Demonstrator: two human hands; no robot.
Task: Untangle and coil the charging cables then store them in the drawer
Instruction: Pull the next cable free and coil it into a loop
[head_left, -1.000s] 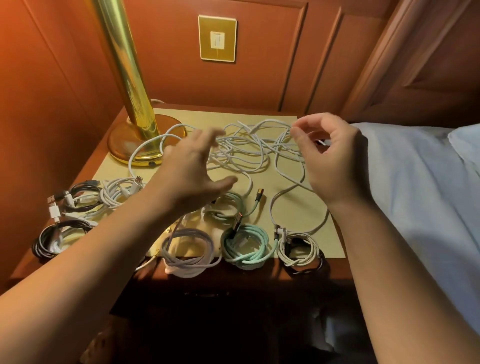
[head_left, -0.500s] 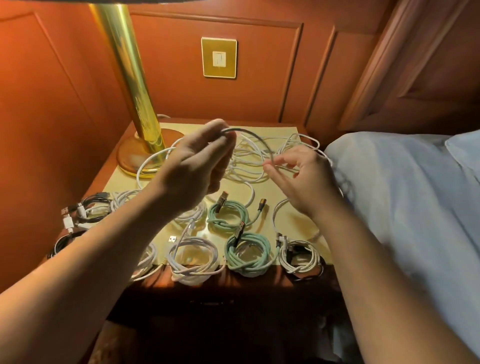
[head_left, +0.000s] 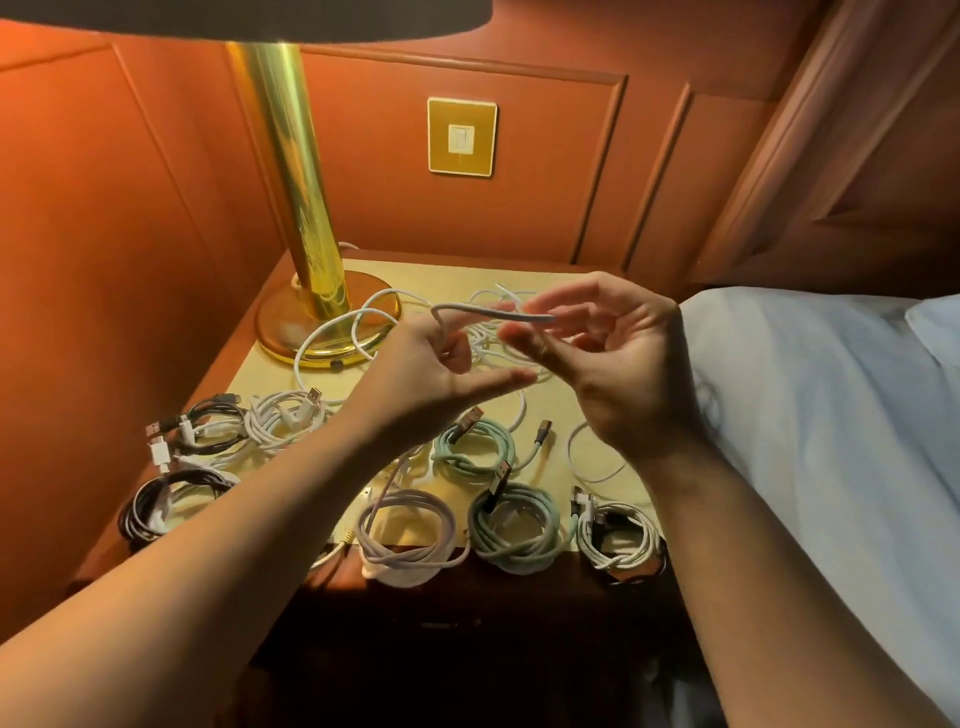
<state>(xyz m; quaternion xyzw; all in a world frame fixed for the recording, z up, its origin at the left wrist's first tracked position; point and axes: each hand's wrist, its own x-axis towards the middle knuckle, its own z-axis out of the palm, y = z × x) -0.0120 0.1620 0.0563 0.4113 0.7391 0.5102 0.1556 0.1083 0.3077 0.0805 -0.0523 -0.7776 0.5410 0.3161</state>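
Note:
Above the nightstand my left hand (head_left: 441, 374) holds a bend of a white cable (head_left: 483, 310) hooked over its curled fingers, thumb stretched out. My right hand (head_left: 618, 364) pinches the same cable's other stretch between thumb and fingertips. The rest of it runs down into a loose tangle of white cables (head_left: 358, 327) on the yellow mat (head_left: 545, 467). Coiled cables lie along the front: a purple coil (head_left: 405, 535), two green coils (head_left: 519, 530) (head_left: 472, 447), a white coil (head_left: 618, 535), and black and white coils (head_left: 208, 431) at the left.
A brass lamp (head_left: 311, 291) stands at the back left of the nightstand, its base touched by loose cable. Wood panelling with a wall switch (head_left: 461, 135) is behind. A white-sheeted bed (head_left: 831, 415) borders the right side. The nightstand's dark front (head_left: 467, 623) lies below the coils.
Both hands came together over the tangle and picked up a white cable. They lifted it, and the right hand moved up beside the left.

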